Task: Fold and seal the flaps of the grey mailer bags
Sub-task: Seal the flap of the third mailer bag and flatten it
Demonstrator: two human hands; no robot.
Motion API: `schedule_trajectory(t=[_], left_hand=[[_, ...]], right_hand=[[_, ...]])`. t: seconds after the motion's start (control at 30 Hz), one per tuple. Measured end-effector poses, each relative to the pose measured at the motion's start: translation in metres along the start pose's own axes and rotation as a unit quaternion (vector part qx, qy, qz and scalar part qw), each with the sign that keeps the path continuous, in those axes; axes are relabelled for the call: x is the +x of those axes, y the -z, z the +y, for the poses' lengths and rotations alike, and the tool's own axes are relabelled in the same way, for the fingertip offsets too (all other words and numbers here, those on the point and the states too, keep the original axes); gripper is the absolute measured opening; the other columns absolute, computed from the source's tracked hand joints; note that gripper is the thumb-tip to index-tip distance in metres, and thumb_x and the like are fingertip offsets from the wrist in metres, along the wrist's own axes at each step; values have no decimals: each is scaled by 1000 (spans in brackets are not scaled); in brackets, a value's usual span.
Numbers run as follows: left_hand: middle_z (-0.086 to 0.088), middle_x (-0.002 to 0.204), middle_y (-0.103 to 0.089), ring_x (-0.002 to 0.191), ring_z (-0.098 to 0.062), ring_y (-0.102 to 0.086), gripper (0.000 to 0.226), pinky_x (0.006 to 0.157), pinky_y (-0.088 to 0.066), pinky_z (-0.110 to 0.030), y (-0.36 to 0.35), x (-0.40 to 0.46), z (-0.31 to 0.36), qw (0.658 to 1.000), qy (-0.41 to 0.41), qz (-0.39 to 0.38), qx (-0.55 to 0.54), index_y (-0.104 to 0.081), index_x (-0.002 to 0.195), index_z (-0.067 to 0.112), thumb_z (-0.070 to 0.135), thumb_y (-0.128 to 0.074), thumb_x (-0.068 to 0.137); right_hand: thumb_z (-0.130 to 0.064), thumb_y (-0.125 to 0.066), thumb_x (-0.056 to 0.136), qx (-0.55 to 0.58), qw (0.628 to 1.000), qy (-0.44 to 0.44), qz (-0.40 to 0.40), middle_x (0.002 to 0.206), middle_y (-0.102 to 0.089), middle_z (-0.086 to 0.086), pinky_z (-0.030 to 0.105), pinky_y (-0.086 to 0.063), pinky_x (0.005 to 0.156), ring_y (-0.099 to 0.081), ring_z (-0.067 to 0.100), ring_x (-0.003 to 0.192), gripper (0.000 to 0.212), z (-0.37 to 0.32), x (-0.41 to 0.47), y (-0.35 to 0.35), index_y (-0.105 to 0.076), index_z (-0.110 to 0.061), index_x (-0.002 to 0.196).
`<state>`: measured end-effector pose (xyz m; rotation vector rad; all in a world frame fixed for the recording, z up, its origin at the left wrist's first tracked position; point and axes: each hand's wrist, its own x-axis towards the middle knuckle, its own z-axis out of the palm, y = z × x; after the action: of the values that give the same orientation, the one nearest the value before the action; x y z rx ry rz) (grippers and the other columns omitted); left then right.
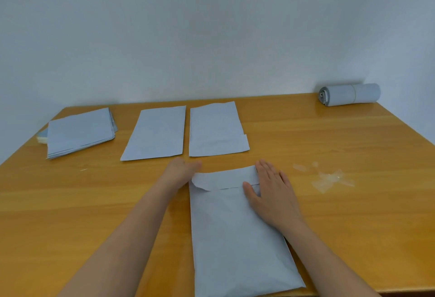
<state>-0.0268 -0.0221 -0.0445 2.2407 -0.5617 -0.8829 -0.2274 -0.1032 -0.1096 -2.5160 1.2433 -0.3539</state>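
Note:
A grey mailer bag (235,238) lies lengthwise on the wooden table in front of me. Its flap (223,179) is folded down over the bag's top, with the left corner curling up. My right hand (270,191) lies flat with straight fingers on the flap's right end and the bag beneath it. My left hand (181,169) is blurred at the bag's top left corner, beside the flap's curled end; how its fingers lie is not clear.
Two flat grey mailers (156,132) (216,129) lie side by side beyond the bag. A stack of mailers (80,132) sits at the far left. A roll of mailers (350,94) rests at the far right corner. Clear peeled strips (329,179) lie right of my hand.

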Motion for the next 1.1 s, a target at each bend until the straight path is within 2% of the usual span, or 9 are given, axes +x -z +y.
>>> schedule_trajectory(t=[0.27, 0.4, 0.5, 0.57, 0.67, 0.77, 0.9, 1.0, 1.1], left_hand=[[-6, 94, -64, 84, -14, -56, 2, 65, -46, -22, 4, -16, -9, 997, -75, -27, -9, -65, 89, 14, 12, -66, 87], [-5, 90, -68, 86, -18, -63, 7, 77, -53, -32, 10, -25, -7, 989, -130, -59, -33, -66, 92, 14, 11, -66, 86], [0, 78, -70, 78, -13, -63, 7, 75, -53, -31, 17, -31, -2, 980, -179, -75, -47, -67, 90, 14, 10, -68, 85], [2, 76, -70, 75, -12, -62, 7, 70, -52, -27, 21, -35, 1, 974, -206, -64, -67, -68, 88, 15, 10, -69, 84], [1, 88, -70, 83, -15, -65, 10, 74, -54, -27, 27, -37, 2, 968, -213, -7, -135, -68, 93, 15, 14, -71, 84], [1, 100, -66, 92, -17, -64, 13, 81, -53, -30, 37, -32, -2, 967, -168, 87, -170, -65, 98, 19, 27, -66, 88], [1, 113, -55, 102, -17, -53, 19, 78, -42, -30, 52, -25, -9, 944, -117, 233, -201, -56, 112, 18, 27, -54, 95], [-2, 118, -52, 99, -16, -52, 16, 74, -41, -28, 51, -24, -14, 940, -137, 256, -176, -56, 109, 18, 22, -51, 94], [0, 112, -57, 87, -7, -53, 17, 62, -39, -18, 36, -28, -20, 969, -158, 172, -84, -59, 109, 17, 23, -52, 94]], right_hand=[[-42, -47, 96, 189, 981, -49, -9, 154, -30, 0, 38, -18, 117, -22, 18, 143, 62, -6, 17, 21, -26, -16, 148], [-35, -47, 98, 174, 982, 52, -51, 156, -25, -1, 33, -10, 117, -7, 16, 147, 57, -25, 31, 40, -27, -17, 148], [-34, -52, 96, 149, 976, 118, -106, 144, -46, -1, 33, -20, 115, -23, 14, 143, 51, -37, 42, 50, -39, -19, 143], [-34, -57, 93, 147, 970, 139, -134, 109, -65, -2, 26, -41, 88, -55, 13, 108, 30, -43, 45, 57, -63, -15, 116], [-27, -61, 91, 160, 969, 143, -122, 59, -41, 5, 26, -25, 52, -35, 13, 54, 39, -46, 46, 63, -52, 3, 68], [-26, -58, 90, 197, 975, 98, 0, 54, -34, 0, 28, -21, 51, -29, 8, 50, 41, -42, 49, 64, -43, -7, 56], [-28, -50, 96, 360, 924, -86, 96, 57, -38, 1, 25, -20, 50, -33, 14, 52, 39, -39, 47, 63, -42, -12, 61], [-21, -48, 95, 480, 850, -198, 88, 78, -61, 8, 31, -37, 56, -53, 22, 67, 24, -44, 39, 45, -58, -4, 81], [-10, -48, 93, 560, 796, -230, -7, 95, -66, 6, 30, -56, 59, -66, 20, 84, 13, -55, 17, 29, -61, -8, 93]])
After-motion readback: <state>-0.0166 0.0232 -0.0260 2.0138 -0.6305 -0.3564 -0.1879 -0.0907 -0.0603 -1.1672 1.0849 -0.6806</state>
